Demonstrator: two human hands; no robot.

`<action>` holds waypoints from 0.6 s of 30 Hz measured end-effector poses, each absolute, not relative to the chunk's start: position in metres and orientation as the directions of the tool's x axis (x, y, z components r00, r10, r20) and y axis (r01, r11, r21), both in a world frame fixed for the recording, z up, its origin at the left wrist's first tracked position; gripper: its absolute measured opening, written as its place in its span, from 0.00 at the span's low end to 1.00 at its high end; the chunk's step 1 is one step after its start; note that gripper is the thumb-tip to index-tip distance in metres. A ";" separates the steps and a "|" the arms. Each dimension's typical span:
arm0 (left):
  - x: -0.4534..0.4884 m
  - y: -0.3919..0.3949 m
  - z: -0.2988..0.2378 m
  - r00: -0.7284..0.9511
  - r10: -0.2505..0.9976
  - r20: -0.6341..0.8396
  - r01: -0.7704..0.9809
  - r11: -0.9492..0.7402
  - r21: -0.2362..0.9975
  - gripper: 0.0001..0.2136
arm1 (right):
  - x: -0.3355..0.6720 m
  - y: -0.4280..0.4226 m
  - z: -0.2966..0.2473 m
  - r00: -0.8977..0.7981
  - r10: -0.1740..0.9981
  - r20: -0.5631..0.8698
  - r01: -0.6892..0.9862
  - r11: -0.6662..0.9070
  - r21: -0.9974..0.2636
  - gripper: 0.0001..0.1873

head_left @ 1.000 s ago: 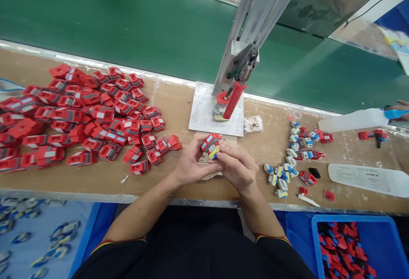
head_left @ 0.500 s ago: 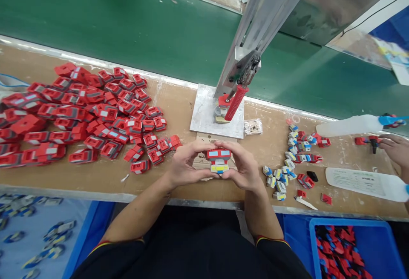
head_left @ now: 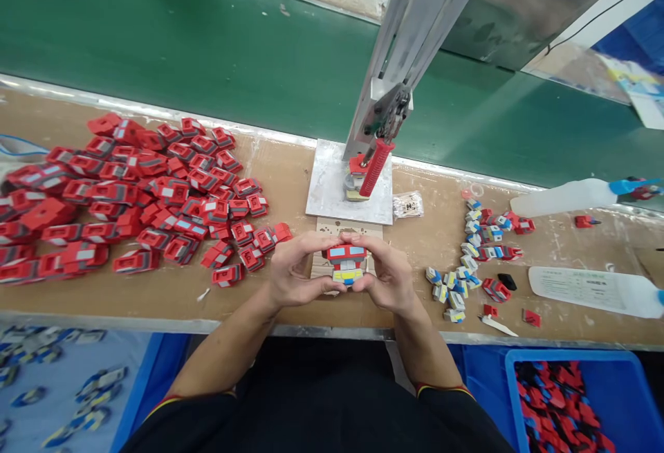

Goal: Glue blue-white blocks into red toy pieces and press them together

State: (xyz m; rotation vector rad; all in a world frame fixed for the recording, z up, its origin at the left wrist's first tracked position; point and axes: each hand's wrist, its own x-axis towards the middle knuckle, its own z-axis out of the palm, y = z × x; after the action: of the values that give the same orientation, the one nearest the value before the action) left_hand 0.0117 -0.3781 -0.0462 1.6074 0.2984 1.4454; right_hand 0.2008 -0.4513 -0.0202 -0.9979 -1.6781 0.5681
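Observation:
Both hands hold one red toy vehicle part [head_left: 346, 252] with light blue windows and a grey, white and yellow lower piece. My left hand [head_left: 297, 272] grips its left side, thumb below and fingers along the top. My right hand [head_left: 388, 273] has its right side in the same way. Fingertips of both hands meet over the top edge, and its far side is hidden. Just beyond the hands stands a toggle press with a red handle [head_left: 377, 168] on a metal base plate [head_left: 321, 193]. A red part sits under the press.
Many red toy parts [head_left: 117, 191] are piled at left. Small white, blue and yellow pieces [head_left: 456, 299] lie at right, near two white bottles [head_left: 591, 290]. Blue bins [head_left: 511, 398] stand below the table edge. A green conveyor belt [head_left: 207, 45] runs behind.
The held toy part has shifted slightly left and turned a little between my hands. At far right, another person's hand and the black piece near it have gone from view.

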 end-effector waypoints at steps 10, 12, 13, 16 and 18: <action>0.022 -0.377 -0.038 0.424 0.805 0.416 -0.496 -0.179 0.850 0.26 | 0.208 -0.437 -0.012 -0.107 0.770 0.629 0.483 0.593 -0.644 0.33; 0.024 -0.375 -0.035 0.509 0.807 0.299 -0.489 -0.014 0.872 0.26 | 0.209 -0.434 -0.011 -0.136 0.748 0.650 0.574 0.594 -0.563 0.33; 0.024 -0.374 -0.034 0.536 0.805 0.255 -0.486 0.047 0.873 0.25 | 0.210 -0.432 -0.011 -0.154 0.743 0.651 0.611 0.589 -0.529 0.33; 0.021 -0.367 -0.032 0.539 0.820 0.194 -0.465 0.097 0.880 0.24 | 0.215 -0.427 -0.013 -0.214 0.739 0.639 0.667 0.589 -0.457 0.33; 0.013 -0.360 -0.031 0.498 0.846 0.192 -0.437 0.053 0.898 0.24 | 0.227 -0.425 -0.013 -0.237 0.726 0.646 0.658 0.609 -0.443 0.37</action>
State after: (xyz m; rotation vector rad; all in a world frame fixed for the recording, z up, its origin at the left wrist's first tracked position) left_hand 0.0134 -0.3596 -0.0308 1.1412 0.4448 1.0249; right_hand 0.2271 -0.4254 -0.0135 -1.0968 -1.9574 0.0977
